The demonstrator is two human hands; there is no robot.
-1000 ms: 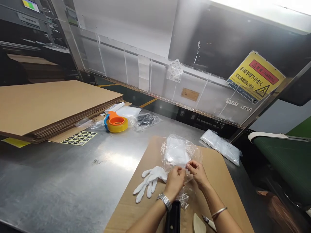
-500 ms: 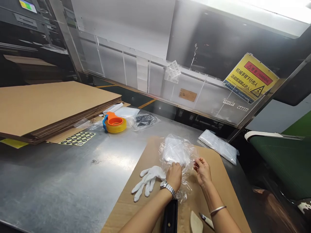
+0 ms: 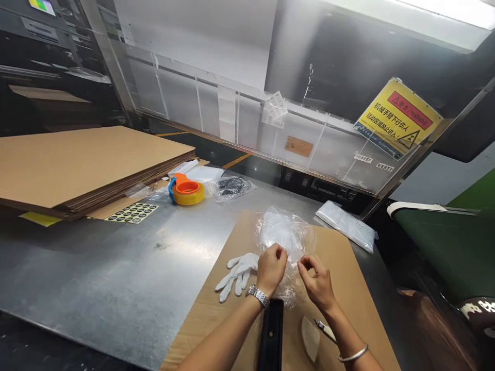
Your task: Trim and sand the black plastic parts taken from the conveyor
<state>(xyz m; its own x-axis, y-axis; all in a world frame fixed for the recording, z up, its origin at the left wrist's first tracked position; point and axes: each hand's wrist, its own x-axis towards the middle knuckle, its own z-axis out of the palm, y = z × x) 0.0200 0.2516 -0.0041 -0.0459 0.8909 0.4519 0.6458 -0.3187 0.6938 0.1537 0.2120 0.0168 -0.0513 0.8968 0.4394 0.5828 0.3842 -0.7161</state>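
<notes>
A crumpled clear plastic bag (image 3: 288,232) with white contents lies on the cardboard sheet (image 3: 344,288). My left hand (image 3: 271,268), with a metal watch at the wrist, is closed at the bag's near side, fingers curled. Close by on the right, my right hand (image 3: 316,281) pinches thumb and forefinger at the film; the pinched bit hardly shows. A white glove (image 3: 237,275) rests left of my left hand. Below the hands is a long black part (image 3: 271,335). A pale curved piece (image 3: 310,339) and a small knife (image 3: 325,330) lie near my right forearm.
Stacked cardboard (image 3: 96,159) stands at the left, with a round-sticker sheet (image 3: 135,213) beside it. An orange tape dispenser (image 3: 187,190) and a bagged black item (image 3: 234,186) sit farther back. A white plastic packet (image 3: 346,225) lies at the right, near a green conveyor belt (image 3: 441,247).
My right hand has moved left and lower, closer to my left hand. My left hand has turned and lifted slightly, its fingers now curled upward. The view has shifted slightly.
</notes>
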